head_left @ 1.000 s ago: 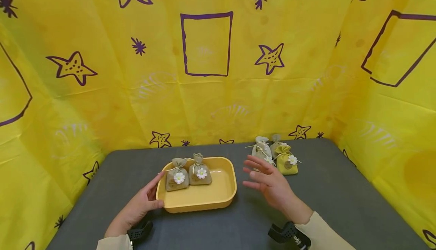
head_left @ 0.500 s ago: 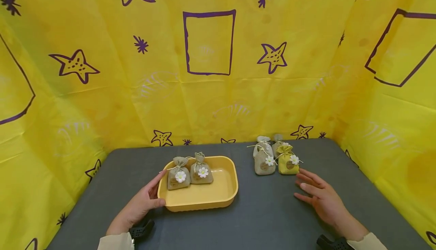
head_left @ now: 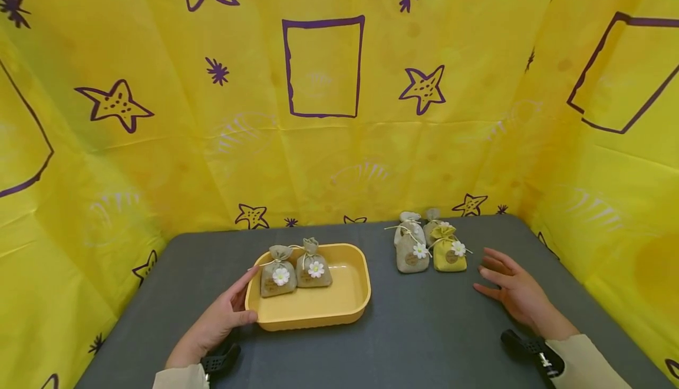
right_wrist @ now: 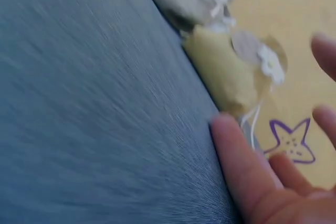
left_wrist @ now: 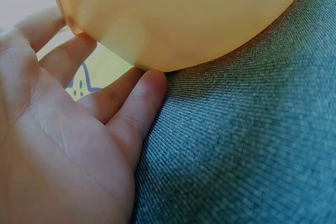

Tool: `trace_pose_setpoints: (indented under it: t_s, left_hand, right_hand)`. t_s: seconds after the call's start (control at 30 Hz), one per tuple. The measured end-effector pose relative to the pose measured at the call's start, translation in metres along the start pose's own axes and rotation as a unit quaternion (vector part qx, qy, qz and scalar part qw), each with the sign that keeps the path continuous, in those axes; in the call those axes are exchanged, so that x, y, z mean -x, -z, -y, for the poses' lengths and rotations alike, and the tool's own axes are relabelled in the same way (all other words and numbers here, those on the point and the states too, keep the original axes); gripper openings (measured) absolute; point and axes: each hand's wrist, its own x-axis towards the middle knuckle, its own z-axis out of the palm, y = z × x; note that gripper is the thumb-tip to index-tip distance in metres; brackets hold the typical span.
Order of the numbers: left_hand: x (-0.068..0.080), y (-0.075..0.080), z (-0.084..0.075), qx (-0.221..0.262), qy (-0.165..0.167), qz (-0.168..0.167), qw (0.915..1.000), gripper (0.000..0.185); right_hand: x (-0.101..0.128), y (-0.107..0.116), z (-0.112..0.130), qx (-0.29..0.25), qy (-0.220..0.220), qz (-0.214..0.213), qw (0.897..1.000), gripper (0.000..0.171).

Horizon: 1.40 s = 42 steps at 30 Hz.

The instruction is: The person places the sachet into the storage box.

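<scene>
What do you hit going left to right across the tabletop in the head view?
left hand → yellow tray → grey sachet → yellow sachet → right hand. Two sachets inside the tray and one behind the pair are left out.

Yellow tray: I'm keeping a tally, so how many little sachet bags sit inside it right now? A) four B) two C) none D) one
B: two beige sachet bags with white flowers stand side by side in the yellow tray, whose corner the left hand touches.
</scene>
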Motion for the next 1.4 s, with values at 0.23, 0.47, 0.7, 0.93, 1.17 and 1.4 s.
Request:
trace_pose_setpoints:
  t_s: [0.23,0.47,0.7,0.93,1.17,1.4]
  left_hand:
    - [0.000,0.000,-0.001,-0.004,0.001,-0.005,1.0000,0.091]
    - [0.001,-0.002,-0.002,-0.009,0.004,-0.006,0.9999,0.090]
    - [0.001,-0.002,-0.002,-0.011,0.007,-0.011,0.9999,0.090]
    - [0.001,-0.002,-0.001,0.001,0.000,-0.001,1.0000,0.091]
    - [0.001,-0.001,0.000,0.021,-0.005,0.017,0.9996,0.092]
    - [0.001,-0.002,-0.002,0.016,0.000,0.010,0.9998,0.091]
  right_hand:
    - [-0.030,0.003,-0.002,0.052,-0.013,0.034,0.998,0.076]
    - [-0.052,-0.002,-0.005,0.070,-0.017,0.035,0.997,0.077]
    - [-0.063,-0.007,-0.006,0.155,-0.025,0.028,0.987,0.080]
    - [-0.063,-0.009,-0.009,0.202,-0.010,0.015,0.979,0.074]
    - [-0.059,-0.012,-0.012,0.224,0.000,-0.001,0.975,0.069]
    - [-0.058,-0.012,-0.016,0.213,0.025,0.002,0.977,0.058]
